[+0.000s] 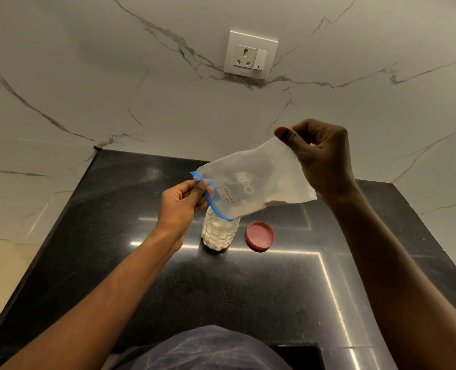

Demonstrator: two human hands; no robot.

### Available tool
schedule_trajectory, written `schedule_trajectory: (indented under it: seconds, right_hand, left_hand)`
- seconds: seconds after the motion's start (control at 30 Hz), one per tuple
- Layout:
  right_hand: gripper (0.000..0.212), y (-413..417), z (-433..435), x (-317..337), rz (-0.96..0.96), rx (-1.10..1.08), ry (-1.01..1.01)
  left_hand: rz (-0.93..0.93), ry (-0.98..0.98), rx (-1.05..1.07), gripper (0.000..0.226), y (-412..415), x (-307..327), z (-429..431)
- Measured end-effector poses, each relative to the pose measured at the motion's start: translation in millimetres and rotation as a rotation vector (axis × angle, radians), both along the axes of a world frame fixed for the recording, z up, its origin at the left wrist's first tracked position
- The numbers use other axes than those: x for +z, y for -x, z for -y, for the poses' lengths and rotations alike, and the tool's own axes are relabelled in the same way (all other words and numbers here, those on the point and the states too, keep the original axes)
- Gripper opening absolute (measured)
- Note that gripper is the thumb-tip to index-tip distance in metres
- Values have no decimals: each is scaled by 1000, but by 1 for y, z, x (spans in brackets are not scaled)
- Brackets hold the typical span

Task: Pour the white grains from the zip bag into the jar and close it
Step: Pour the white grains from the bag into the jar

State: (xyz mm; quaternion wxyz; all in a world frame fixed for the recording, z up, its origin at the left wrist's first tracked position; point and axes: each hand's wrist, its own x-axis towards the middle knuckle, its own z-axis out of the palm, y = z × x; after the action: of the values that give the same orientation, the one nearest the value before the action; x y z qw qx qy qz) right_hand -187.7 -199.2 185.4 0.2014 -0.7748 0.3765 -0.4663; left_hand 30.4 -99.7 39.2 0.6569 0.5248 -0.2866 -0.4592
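Observation:
A clear zip bag with a blue zip strip is held tilted, its open mouth down over the clear dimpled jar. The jar stands upright on the black counter and holds white grains up to about its shoulder. My left hand pinches the blue zip edge just left of the jar mouth. My right hand holds the bag's raised bottom corner up and to the right. A little white remains in the bag's lower edge. The red lid lies flat on the counter right of the jar.
The black counter sits in a corner of white marble walls. A wall socket with a switch is above. The counter's left edge drops to a beige floor.

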Motion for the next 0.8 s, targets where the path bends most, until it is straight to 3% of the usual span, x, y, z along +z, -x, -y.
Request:
schedule_trajectory:
  seconds: [0.47, 0.57, 0.67, 0.73, 0.8]
  right_hand:
    - [26, 7, -6, -3, -54, 41, -93]
    - [48, 19, -6, -14, -152, 140, -197]
    - [80, 33, -8, -30, -129, 298, -347]
    - [101, 42, -7, -43, -91, 317, -407]
    - [108, 51, -6, -56, -97, 292, -467]
  left_hand:
    - [-67, -5, 19, 16, 4, -9, 3]
    - [-105, -24, 27, 16, 3, -13, 3]
    - [-125, -41, 37, 15, 1, -15, 5]
    - [-143, -52, 45, 15, 0, -17, 6]
    - [-157, -65, 53, 16, -2, -20, 6]
